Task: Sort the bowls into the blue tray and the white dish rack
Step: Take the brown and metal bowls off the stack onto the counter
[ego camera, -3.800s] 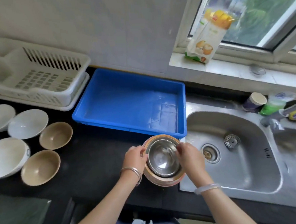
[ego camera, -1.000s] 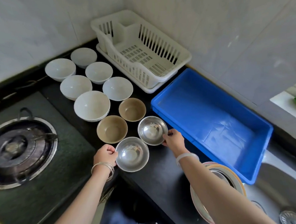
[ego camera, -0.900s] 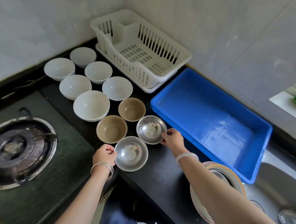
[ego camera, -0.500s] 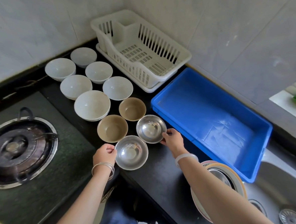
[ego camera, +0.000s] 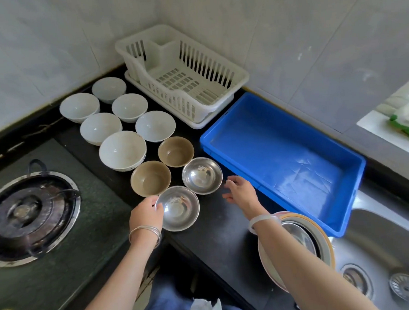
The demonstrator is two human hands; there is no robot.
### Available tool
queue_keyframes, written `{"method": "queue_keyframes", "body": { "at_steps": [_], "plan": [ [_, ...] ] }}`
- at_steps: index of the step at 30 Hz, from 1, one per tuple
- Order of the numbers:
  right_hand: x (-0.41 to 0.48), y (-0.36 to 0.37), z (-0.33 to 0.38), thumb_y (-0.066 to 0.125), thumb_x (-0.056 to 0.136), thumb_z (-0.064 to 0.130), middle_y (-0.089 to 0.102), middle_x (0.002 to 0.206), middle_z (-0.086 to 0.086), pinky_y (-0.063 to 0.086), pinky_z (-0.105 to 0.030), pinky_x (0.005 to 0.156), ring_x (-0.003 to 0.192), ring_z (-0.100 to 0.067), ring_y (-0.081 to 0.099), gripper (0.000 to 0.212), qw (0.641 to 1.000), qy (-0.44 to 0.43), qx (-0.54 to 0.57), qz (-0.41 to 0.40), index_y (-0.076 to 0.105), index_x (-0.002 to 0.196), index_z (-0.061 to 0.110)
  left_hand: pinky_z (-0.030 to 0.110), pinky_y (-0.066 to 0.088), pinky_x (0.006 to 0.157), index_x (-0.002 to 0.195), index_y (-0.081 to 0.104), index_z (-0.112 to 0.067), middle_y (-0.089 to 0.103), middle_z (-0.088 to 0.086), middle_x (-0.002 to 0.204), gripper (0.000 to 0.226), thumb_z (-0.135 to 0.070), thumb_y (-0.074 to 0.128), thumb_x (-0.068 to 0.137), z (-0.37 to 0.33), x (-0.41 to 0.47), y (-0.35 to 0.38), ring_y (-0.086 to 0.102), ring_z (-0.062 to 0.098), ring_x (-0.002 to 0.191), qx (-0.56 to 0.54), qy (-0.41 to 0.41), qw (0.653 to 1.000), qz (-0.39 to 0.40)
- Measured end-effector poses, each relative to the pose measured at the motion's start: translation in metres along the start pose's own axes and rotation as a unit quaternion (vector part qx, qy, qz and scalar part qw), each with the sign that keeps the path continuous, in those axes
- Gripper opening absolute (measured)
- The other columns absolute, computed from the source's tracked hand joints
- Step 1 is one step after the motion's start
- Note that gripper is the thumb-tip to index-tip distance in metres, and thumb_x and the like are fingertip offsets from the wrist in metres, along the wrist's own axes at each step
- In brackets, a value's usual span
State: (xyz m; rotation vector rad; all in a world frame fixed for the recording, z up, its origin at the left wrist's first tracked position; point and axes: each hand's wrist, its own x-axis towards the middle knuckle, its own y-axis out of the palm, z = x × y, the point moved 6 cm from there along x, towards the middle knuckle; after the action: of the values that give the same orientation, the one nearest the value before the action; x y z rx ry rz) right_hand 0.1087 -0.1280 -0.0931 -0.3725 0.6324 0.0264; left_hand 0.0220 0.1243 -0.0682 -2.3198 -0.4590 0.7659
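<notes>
Two steel bowls rest on the black counter: the near steel bowl (ego camera: 179,208) and the far steel bowl (ego camera: 202,175). My left hand (ego camera: 146,212) touches the near bowl's left rim. My right hand (ego camera: 240,189) hovers just right of the far bowl, fingers apart, holding nothing. Two tan bowls (ego camera: 150,178) (ego camera: 175,151) and several white bowls (ego camera: 122,150) stand behind them. The white dish rack (ego camera: 182,77) and the blue tray (ego camera: 282,157) are both empty. A larger steel bowl inside an orange-rimmed bowl (ego camera: 299,240) lies under my right forearm.
A gas burner (ego camera: 27,213) fills the left side of the counter. The steel sink (ego camera: 385,263) is at the lower right. Tiled walls meet in the corner behind the rack. A packet lies on the window sill (ego camera: 405,123) at the far right.
I carried two steel bowls from beside the sink to the row of bowls and set them down. In the last half second my right hand came off the far bowl's rim.
</notes>
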Motion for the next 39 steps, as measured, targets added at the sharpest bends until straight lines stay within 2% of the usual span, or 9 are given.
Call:
{"method": "queue_keyframes", "body": {
  "at_steps": [4,8,14,17,20,22,29,32,39],
  "plan": [
    [-0.030,-0.039,0.004,0.046,0.096,0.022,0.067,0.099,-0.001,0.055,-0.033,0.080,0.072,-0.012,0.066,0.022,0.996,-0.069,-0.018,-0.049,0.061,0.110,0.016,0.031,0.044,0.092,0.117,0.061,-0.014,0.065,0.004,0.120,0.030,-0.016,0.050,0.090,-0.033,-0.013,0.016,0.059,0.024,0.111,-0.009,0.048,0.999,0.022],
    [-0.065,-0.095,-0.020,0.051,0.094,0.020,0.069,0.087,0.002,0.051,-0.027,0.069,0.070,-0.012,0.065,0.013,0.986,-0.083,-0.031,-0.138,0.063,0.092,0.021,0.025,0.043,0.079,0.115,0.061,-0.013,0.068,0.005,0.111,0.028,-0.014,0.047,0.091,-0.077,-0.039,0.061,0.061,0.019,0.096,-0.005,0.118,0.989,0.093],
    [-0.116,-0.171,-0.092,0.063,0.085,0.019,0.070,0.091,-0.004,0.042,-0.030,0.067,0.086,-0.026,0.063,0.012,0.939,-0.024,-0.173,-0.295,0.065,0.096,0.016,0.028,0.050,0.087,0.115,0.060,-0.018,0.066,0.000,0.116,0.027,-0.021,0.056,0.089,-0.123,-0.102,0.144,0.063,0.015,0.102,0.049,0.218,0.954,0.201],
    [-0.132,-0.181,-0.121,0.073,0.077,0.021,0.061,0.100,-0.008,0.044,-0.035,0.074,0.093,-0.030,0.058,0.033,0.921,-0.010,-0.211,-0.327,0.059,0.105,0.014,0.034,0.052,0.090,0.111,0.060,-0.018,0.065,0.001,0.114,0.025,-0.023,0.059,0.087,-0.132,-0.122,0.173,0.063,0.017,0.100,0.085,0.253,0.932,0.245],
    [-0.134,-0.180,-0.139,0.078,0.072,0.026,0.054,0.111,-0.010,0.044,-0.036,0.083,0.102,-0.031,0.054,0.054,0.918,0.022,-0.225,-0.325,0.052,0.119,0.015,0.033,0.050,0.090,0.118,0.055,-0.019,0.064,0.001,0.113,0.034,-0.019,0.062,0.085,-0.136,-0.131,0.189,0.061,0.020,0.103,0.115,0.270,0.919,0.262],
    [-0.131,-0.175,-0.145,0.077,0.072,0.030,0.052,0.112,-0.007,0.045,-0.036,0.082,0.103,-0.029,0.052,0.057,0.925,0.043,-0.216,-0.309,0.048,0.119,0.017,0.034,0.050,0.090,0.120,0.053,-0.019,0.064,0.002,0.112,0.036,-0.017,0.062,0.084,-0.136,-0.133,0.196,0.061,0.021,0.103,0.134,0.274,0.915,0.264],
    [-0.122,-0.171,-0.137,0.062,0.083,0.022,0.058,0.106,-0.008,0.039,-0.031,0.063,0.092,-0.031,0.058,0.033,0.925,0.046,-0.225,-0.304,0.048,0.111,0.013,0.029,0.048,0.079,0.110,0.055,-0.016,0.065,0.003,0.102,0.028,-0.019,0.064,0.084,-0.136,-0.130,0.205,0.060,0.018,0.089,0.161,0.289,0.909,0.255],
    [-0.123,-0.174,-0.134,0.052,0.087,0.018,0.060,0.108,-0.008,0.039,-0.031,0.064,0.092,-0.031,0.059,0.023,0.917,0.036,-0.252,-0.307,0.051,0.110,0.012,0.028,0.048,0.076,0.108,0.054,-0.016,0.064,0.004,0.101,0.027,-0.018,0.064,0.083,-0.135,-0.129,0.207,0.059,0.017,0.086,0.166,0.292,0.907,0.254],
    [-0.125,-0.177,-0.128,0.044,0.092,0.016,0.065,0.104,-0.008,0.045,-0.032,0.066,0.090,-0.031,0.062,0.024,0.896,0.037,-0.316,-0.310,0.053,0.114,0.014,0.026,0.046,0.071,0.108,0.053,-0.016,0.063,0.004,0.100,0.027,-0.014,0.063,0.083,-0.135,-0.128,0.210,0.055,0.015,0.082,0.178,0.294,0.905,0.249]
  ]
}}
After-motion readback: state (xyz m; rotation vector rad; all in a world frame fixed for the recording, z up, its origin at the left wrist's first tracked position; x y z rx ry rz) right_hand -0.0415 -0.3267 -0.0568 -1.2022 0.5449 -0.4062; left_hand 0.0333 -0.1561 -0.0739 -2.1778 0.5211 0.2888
